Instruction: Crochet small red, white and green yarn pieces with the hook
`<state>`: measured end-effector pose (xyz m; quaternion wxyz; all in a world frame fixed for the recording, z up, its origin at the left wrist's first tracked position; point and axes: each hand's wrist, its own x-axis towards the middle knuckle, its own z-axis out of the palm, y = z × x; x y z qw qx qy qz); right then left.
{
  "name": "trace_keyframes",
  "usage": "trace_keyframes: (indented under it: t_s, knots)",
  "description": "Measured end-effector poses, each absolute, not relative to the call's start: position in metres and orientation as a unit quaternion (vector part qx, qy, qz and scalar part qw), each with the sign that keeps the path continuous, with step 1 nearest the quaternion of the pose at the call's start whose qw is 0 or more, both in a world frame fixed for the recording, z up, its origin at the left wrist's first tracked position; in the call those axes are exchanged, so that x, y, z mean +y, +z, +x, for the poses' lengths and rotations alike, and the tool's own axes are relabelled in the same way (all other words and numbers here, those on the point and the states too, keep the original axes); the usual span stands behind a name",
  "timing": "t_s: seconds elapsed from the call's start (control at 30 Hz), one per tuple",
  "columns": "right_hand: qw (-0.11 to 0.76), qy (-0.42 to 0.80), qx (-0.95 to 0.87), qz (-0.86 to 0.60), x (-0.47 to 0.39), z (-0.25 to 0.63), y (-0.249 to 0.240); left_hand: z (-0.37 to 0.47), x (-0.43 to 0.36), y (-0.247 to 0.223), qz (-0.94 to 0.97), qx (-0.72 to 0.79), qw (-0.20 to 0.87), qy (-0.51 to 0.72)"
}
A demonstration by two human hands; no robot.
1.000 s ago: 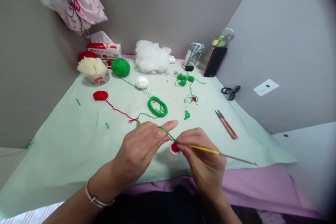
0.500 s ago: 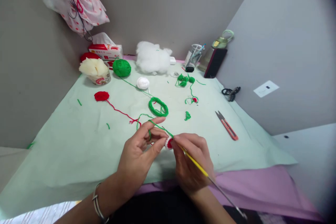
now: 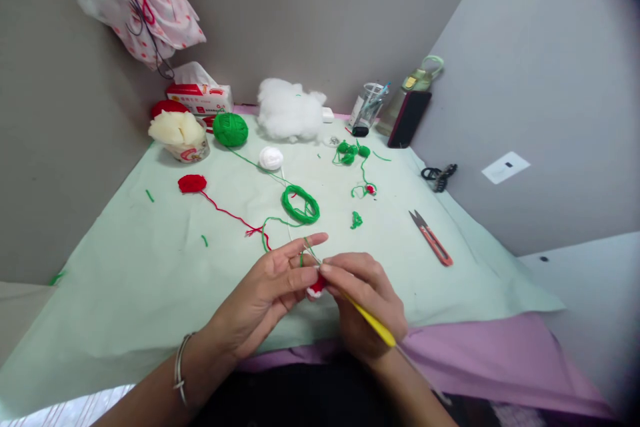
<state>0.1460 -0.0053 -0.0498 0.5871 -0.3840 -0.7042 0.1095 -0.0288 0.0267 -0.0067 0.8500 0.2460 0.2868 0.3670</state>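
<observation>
My left hand (image 3: 283, 283) pinches a small red and white crochet piece (image 3: 316, 287) between thumb and fingers. Green yarn (image 3: 301, 257) wraps its fingers, and the index finger points out to the right. My right hand (image 3: 367, 300) is closed round a crochet hook with a yellow handle (image 3: 377, 327); the hook's tip meets the top of the piece, where my fingers partly hide it. Just beyond the hands lies a coil of green yarn (image 3: 286, 203), its strand running toward my left hand. A white yarn ball (image 3: 271, 158) sits behind the coil.
At left are a red crocheted piece (image 3: 193, 183), a green yarn ball (image 3: 231, 129), a paper tub (image 3: 193, 150) and a tissue box (image 3: 220, 99). White stuffing (image 3: 290, 110) is at the back. Thread snips (image 3: 433, 240), a phone (image 3: 410, 120) and small green pieces (image 3: 349, 152) lie at right.
The crochet piece has turned and dropped slightly, showing its red face with the white edge below. My left index finger has shifted right, and the hook's handle has tilted a little.
</observation>
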Motion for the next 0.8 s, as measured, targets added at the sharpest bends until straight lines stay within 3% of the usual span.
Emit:
trace_keyframes:
  t_s: [0.3, 0.43, 0.63, 0.8]
  knots:
    - [0.667, 0.332, -0.561, -0.363, -0.008, 0.149, -0.022, -0.036, 0.03, -0.002, 0.36, 0.355, 0.744, 0.437]
    - [0.679, 0.417, -0.505, -0.333, -0.002, 0.145, -0.02, -0.036, 0.028, -0.006, 0.383, 0.343, 0.743, 0.428]
    - [0.634, 0.289, -0.603, -0.389, -0.002, 0.135, -0.022, -0.026, 0.024, -0.011, 0.355, 0.342, 0.751, 0.439]
    - [0.56, 0.056, -0.712, -0.42, -0.008, 0.132, -0.035, -0.019, 0.022, -0.012, 0.29, 0.351, 0.767, 0.453]
